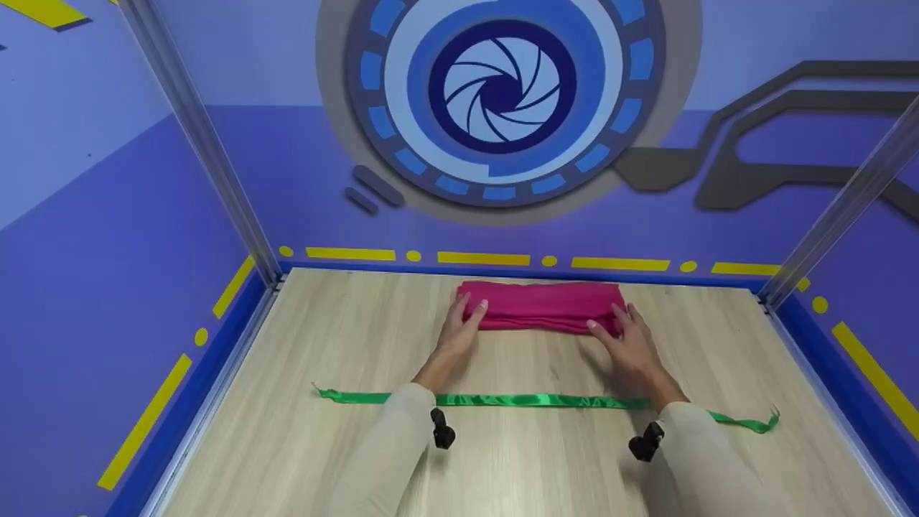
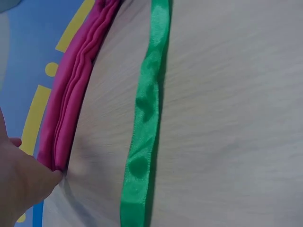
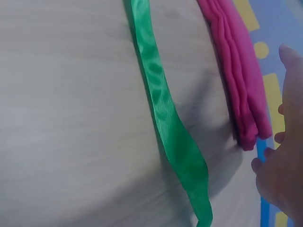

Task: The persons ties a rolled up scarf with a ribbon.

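A folded pink cloth lies near the back of the wooden table, its layered edge facing me. My left hand is at its left end, thumb raised in front and fingers along the side. In the left wrist view the left hand meets the cloth's end. At the opposite end is my right hand, thumb extended. The right wrist view shows a gap between the right hand and the cloth. Between my forearms and the cloth stretches a green satin ribbon, partly hidden under both arms.
The pale wooden tabletop ends at a blue patterned back wall just behind the cloth. Metal posts stand at the back corners, with side walls left and right. Small black mounts sit at both wrists.
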`<state>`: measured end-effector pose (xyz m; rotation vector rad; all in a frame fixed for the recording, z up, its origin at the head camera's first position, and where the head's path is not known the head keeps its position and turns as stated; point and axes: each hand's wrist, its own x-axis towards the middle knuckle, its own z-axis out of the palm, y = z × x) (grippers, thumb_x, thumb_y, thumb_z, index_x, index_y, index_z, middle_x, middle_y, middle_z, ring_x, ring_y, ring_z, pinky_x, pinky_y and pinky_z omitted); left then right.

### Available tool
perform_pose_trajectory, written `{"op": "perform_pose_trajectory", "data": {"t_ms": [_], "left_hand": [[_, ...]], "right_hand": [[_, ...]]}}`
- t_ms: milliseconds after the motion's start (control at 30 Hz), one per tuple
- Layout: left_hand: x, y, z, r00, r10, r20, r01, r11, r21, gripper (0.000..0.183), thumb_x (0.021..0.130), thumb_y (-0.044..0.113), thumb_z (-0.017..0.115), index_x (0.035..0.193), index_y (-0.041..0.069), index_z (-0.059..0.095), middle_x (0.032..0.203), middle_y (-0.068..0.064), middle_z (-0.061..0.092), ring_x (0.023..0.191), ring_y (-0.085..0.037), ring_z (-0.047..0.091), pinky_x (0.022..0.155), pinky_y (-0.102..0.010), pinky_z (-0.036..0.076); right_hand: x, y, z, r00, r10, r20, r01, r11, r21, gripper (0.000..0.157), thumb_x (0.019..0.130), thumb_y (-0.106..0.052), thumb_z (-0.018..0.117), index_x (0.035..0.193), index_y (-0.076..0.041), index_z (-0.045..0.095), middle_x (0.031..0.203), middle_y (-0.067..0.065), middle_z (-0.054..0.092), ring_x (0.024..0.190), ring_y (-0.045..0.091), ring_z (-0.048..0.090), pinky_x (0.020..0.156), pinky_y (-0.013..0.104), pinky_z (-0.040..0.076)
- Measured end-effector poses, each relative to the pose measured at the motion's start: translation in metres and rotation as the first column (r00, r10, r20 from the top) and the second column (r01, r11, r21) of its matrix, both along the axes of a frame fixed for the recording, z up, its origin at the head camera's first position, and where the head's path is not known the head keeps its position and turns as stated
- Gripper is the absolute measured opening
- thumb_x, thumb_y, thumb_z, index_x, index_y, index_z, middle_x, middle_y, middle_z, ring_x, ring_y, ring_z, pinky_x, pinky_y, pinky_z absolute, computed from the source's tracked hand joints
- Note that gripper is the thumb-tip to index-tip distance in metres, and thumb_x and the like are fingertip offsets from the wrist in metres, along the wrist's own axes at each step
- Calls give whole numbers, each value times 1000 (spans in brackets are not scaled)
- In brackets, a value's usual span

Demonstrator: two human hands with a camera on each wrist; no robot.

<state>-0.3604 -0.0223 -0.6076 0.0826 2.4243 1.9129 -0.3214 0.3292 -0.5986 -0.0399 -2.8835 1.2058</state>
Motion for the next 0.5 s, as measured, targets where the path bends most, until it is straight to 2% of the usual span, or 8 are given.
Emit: {"op": "perform_pose_trajectory", "data": {"t_ms": [133,300,500], "left_hand": [[0,4,-3,999,9,-31,-10,999,-45,83,105,59,54,168,11,29,176,-12,16,162,-32,16,128,-56,16],[-2,6,-3,1000,-5,16,6,995,-96,84,105,62,52,169,14,27,177,-11,14,162,-34,15,128,-57,16],[-4,3,-6,996,-24,84,34,993,-112,88,104,66,50,168,11,28,176,-14,14,161,-37,15,128,-57,16]], "right_hand": [[-3,5,-1,1000,5,31,-4,999,-36,100,103,-70,49,169,-4,13,174,28,-2,159,51,5,124,67,14],[-11,4,-3,995,-24,94,36,992,-124,102,103,-71,47,169,-4,8,174,28,-3,160,48,3,127,62,10],[-19,2,-9,987,-51,150,84,971,-223,101,105,-68,47,168,-1,6,174,27,7,161,43,7,128,56,12]]}}
